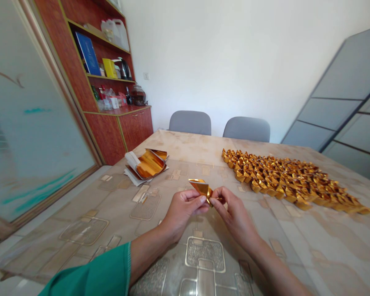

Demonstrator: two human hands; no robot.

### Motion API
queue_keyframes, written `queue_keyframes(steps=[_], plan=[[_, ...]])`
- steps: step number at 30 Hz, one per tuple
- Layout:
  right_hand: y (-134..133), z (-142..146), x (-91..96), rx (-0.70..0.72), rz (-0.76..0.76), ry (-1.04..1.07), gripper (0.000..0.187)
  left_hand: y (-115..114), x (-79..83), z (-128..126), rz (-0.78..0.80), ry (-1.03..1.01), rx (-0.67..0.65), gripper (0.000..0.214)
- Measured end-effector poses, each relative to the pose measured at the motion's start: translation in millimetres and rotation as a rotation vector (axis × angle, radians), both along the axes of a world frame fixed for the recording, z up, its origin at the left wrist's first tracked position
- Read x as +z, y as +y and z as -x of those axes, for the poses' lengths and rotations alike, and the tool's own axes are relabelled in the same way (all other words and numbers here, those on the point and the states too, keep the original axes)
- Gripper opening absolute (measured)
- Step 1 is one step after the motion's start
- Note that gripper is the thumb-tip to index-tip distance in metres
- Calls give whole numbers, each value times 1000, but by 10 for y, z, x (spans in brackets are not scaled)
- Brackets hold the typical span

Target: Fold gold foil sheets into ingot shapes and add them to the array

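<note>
One gold foil piece (200,187) clamped between left hand (183,209), right hand (234,213); one foil stack (149,163), many folded foil ingots (283,181).

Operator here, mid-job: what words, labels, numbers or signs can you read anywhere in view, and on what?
None can be read: any marks on the blue book and the white box on the shelves are too small and blurred; the folded gold foil shows no lettering.

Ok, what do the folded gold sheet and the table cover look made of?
Folded sheet: probably metallised foil paper, mirror-bright gold, sharp creases holding shape. Table cover: likely glossy vinyl or plastic film, going by the broad sheen.
</note>
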State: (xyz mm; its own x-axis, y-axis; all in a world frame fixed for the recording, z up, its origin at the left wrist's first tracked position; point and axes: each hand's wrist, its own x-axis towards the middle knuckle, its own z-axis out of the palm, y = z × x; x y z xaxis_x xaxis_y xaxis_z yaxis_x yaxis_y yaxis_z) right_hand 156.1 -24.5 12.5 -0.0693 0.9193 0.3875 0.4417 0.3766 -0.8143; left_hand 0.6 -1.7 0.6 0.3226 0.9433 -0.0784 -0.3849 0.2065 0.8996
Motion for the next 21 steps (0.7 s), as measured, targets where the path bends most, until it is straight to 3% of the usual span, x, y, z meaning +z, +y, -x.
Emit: queue_keyframes(steps=[8, 14, 21], plan=[[-20, 5, -26, 28, 4, 85, 8, 12, 19, -8, 44, -34, 77, 28], [55, -53, -119, 42, 149, 303, 26, 18, 23, -13, 73, -104, 118, 28], [59, -32, -89, 60, 163, 373, 31, 22, 51, -19, -10, -53, 143, 23]])
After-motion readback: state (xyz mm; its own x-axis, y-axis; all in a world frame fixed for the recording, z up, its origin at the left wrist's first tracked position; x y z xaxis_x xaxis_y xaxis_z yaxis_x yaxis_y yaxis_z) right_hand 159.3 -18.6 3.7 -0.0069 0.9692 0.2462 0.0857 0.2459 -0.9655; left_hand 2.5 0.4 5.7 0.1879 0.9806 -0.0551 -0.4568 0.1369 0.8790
